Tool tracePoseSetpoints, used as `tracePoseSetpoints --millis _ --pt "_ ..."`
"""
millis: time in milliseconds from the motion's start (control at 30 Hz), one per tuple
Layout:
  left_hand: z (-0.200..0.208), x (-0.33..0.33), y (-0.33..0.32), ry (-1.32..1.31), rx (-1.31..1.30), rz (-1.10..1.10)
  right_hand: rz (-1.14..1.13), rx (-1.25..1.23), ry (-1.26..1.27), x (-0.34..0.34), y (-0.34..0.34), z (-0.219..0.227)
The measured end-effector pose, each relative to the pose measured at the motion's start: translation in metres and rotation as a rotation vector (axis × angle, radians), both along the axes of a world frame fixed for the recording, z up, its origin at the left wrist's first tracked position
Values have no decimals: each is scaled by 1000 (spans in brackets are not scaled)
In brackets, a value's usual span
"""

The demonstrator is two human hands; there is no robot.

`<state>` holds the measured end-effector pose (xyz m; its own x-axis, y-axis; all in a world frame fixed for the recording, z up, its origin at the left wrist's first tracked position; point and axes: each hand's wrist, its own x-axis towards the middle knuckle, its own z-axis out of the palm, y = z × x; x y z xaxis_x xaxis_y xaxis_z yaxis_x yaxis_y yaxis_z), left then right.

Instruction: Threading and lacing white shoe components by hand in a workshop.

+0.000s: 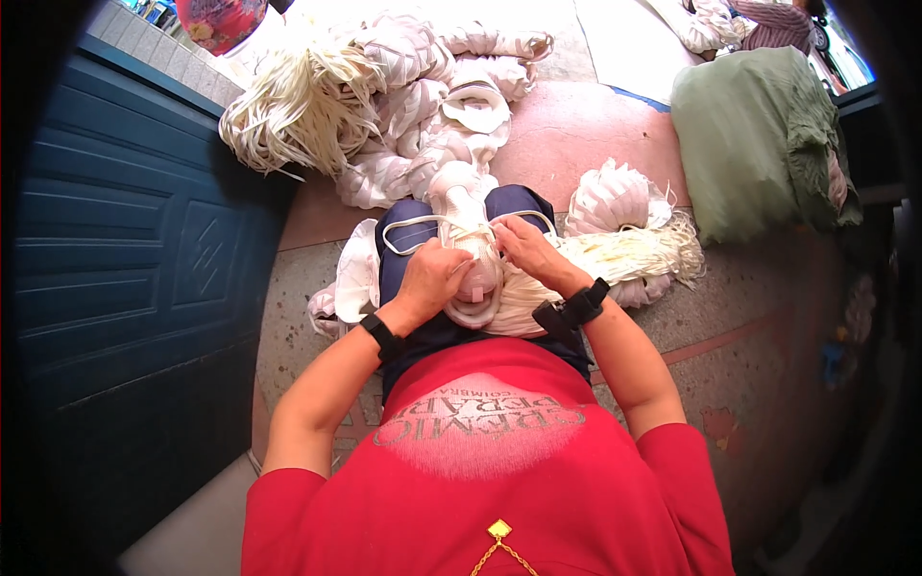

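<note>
On my lap, between the knees of my dark blue trousers, lies a pale pinkish-white shoe upper (pixel 462 203), its rounded ends pointing away from me and toward me. A cream shoelace (pixel 408 221) runs through it and loops out over both thighs. My left hand (pixel 434 280) is closed on the near left side of the upper, fingers over its edge. My right hand (pixel 530 253) is pinched at the right edge of the lacing, apparently on the lace; the fingertips partly hide it. A hank of cream laces (pixel 629 252) lies by my right thigh.
A heap of bundled uppers (pixel 413 115) lies ahead with another thick hank of laces (pixel 298 106). More bundled uppers (pixel 615 200) sit right, and a white one (pixel 358 272) lies left. A large green sack (pixel 744 144) stands far right; a blue panelled door (pixel 125 221) borders my left.
</note>
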<state>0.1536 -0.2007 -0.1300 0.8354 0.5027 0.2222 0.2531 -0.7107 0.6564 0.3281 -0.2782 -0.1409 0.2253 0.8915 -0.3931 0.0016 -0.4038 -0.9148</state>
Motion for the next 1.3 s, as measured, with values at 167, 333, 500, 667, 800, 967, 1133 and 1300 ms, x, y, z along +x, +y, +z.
tracePoseSetpoints --millis 167,333,500,667,800,967,1133,1300 --pt "4 -10 -11 -39 47 35 71 14 -39 -7 -8 -5" --pt "7 -10 -15 -46 28 79 28 238 -533 -18 -11 -12" --pt "6 -9 -17 -81 19 100 52 178 -701 -28 -7 -21" --pt "5 -7 -21 -148 12 111 -173 -46 -134 -37 0 -17" --pt "4 -6 -22 -136 23 61 -47 -37 -257 -37 2 -11" --pt "6 -8 -23 -123 23 16 15 251 -638 -43 0 -15" --pt "-2 -11 -10 -213 -60 245 -6 253 -610 -42 3 -13" --pt "-2 -5 5 -35 -85 229 32 238 -489 -39 6 -12"
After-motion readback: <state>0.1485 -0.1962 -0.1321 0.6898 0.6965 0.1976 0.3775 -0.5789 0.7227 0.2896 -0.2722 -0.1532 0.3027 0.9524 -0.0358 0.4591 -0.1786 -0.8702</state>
